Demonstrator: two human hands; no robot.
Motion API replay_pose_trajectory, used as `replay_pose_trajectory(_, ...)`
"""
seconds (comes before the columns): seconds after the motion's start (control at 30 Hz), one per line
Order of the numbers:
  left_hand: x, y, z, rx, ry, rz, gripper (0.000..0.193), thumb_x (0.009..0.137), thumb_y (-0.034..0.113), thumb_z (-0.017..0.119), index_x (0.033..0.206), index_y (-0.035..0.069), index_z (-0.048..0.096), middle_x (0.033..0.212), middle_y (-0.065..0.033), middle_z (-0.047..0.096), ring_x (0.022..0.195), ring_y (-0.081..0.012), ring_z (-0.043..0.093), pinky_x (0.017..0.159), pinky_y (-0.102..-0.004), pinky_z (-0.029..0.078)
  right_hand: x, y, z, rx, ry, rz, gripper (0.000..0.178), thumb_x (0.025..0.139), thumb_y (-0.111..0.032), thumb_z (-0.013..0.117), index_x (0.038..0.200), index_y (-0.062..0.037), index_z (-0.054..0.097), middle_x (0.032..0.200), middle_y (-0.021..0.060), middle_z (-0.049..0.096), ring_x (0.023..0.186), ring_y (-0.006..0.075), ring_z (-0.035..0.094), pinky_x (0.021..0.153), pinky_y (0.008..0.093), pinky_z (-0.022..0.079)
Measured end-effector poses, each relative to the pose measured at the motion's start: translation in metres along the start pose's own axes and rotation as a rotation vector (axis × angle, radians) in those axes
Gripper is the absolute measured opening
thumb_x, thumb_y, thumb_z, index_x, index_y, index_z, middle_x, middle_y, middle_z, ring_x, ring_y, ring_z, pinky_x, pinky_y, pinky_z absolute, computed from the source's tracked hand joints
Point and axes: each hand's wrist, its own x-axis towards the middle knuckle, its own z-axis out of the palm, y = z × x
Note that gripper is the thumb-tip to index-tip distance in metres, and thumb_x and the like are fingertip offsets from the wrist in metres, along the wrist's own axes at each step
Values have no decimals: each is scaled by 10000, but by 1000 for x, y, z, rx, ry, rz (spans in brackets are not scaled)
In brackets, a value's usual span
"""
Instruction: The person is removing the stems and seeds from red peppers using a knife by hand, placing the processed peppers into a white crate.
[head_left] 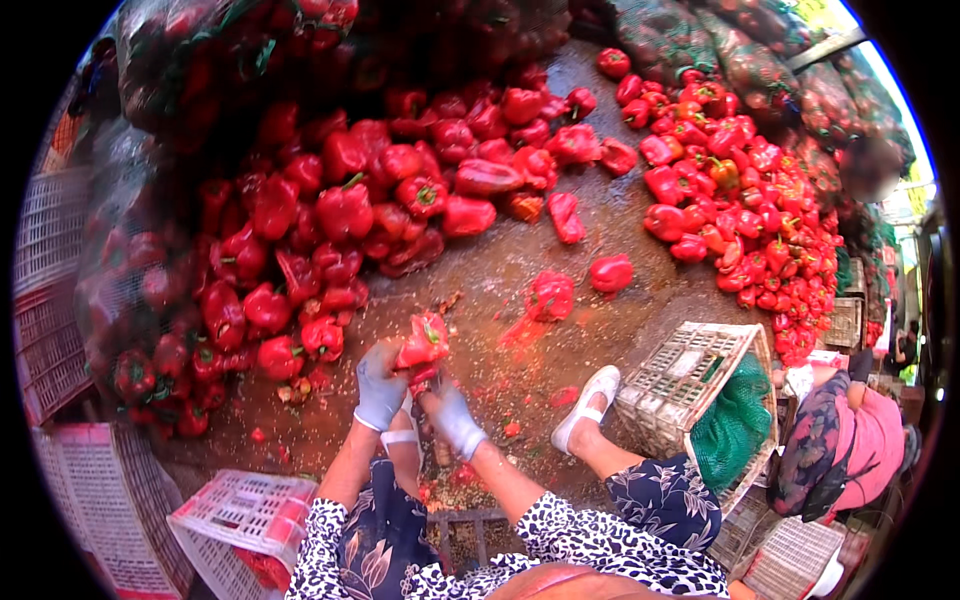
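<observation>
My left hand (379,388), in a pale glove, is closed around a red bell pepper (424,338) with its green stem end facing up. Just below and right of it, my gloved right hand (452,418) is closed, its fingertips close to the pepper's lower side. What the right hand grips, if anything, is hidden. Beyond both hands a large heap of red bell peppers (345,212) spreads to the left. Two loose red peppers lie on the floor ahead, one wet and split-looking pepper (549,296) and one whole pepper (611,272).
Seeds and red scraps litter the brown floor (470,300). A second pepper pile (735,190) lies at right, with filled net sacks (745,65) behind. A tipped crate (680,375) holds green netting (735,425). Another crate (250,510) stands lower left. A person in pink (870,440) is at far right.
</observation>
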Motion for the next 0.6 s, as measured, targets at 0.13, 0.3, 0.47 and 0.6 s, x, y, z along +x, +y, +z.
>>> replay_pose_trajectory(0.13,11,28,-4,-260,33,-190,311,721,-44,661,1019,42,652,933,-82,663,876,-204,640,800,-312,508,23,30,0,-591,472,-499,715,877,-181,542,1483,-99,171,844,283,635,700,462,619,597,520,476)
replay_pose_trajectory(0.3,6,4,1,-656,107,-409,271,826,19,697,1088,7,628,1006,-30,655,921,-118,606,822,-270,506,46,30,-3,-621,475,-735,731,861,-158,567,1471,-32,183,759,259,624,659,449,608,560,514,466)
replay_pose_trajectory(0.47,11,14,-3,-978,121,-475,302,845,31,691,1135,2,610,1034,-31,647,934,-114,600,841,-271,511,61,62,-8,-741,354,-594,377,850,-140,575,1207,-44,502,906,251,633,775,443,615,612,521,465)
replay_pose_trajectory(0.6,15,7,-9,-1100,42,-488,304,883,70,659,1172,14,585,1052,-34,645,944,-127,608,837,-278,518,41,52,-21,-791,352,-555,216,871,-170,556,1078,-112,577,782,210,624,758,421,617,621,500,470)
